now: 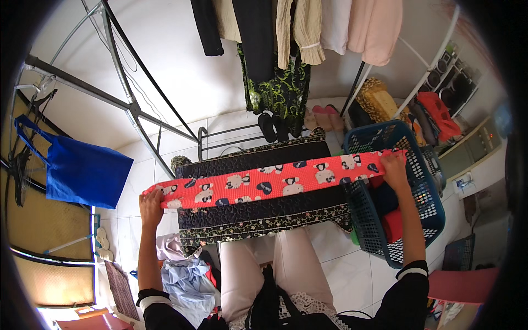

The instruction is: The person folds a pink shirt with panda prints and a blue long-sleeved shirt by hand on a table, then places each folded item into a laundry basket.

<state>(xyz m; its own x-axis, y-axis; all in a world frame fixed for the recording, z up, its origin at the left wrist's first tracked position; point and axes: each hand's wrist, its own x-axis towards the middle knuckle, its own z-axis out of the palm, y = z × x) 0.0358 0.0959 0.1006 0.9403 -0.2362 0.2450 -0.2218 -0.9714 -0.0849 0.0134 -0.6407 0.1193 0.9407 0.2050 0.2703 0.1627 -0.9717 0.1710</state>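
A long folded strip of red cloth (264, 180) with white cat figures and dark hearts stretches between my hands. My left hand (151, 206) grips its left end, just past the edge of the low table. Its right end is in my right hand (394, 171), over the blue plastic basket (373, 231). Beneath the strip is the low table's black quilted cover (264, 215), edged with a floral border. Whether the middle of the strip touches the cover I cannot tell. Red and dark cloths (392, 225) lie inside the basket.
Crumpled clothes (183, 280) lie on the floor left of my legs. A blue bag (86, 167) hangs from a metal rack (134, 109) at left. Garments (258, 37) hang beyond the table, above a low shoe rack (233, 131). A pink stool (464, 285) is at right.
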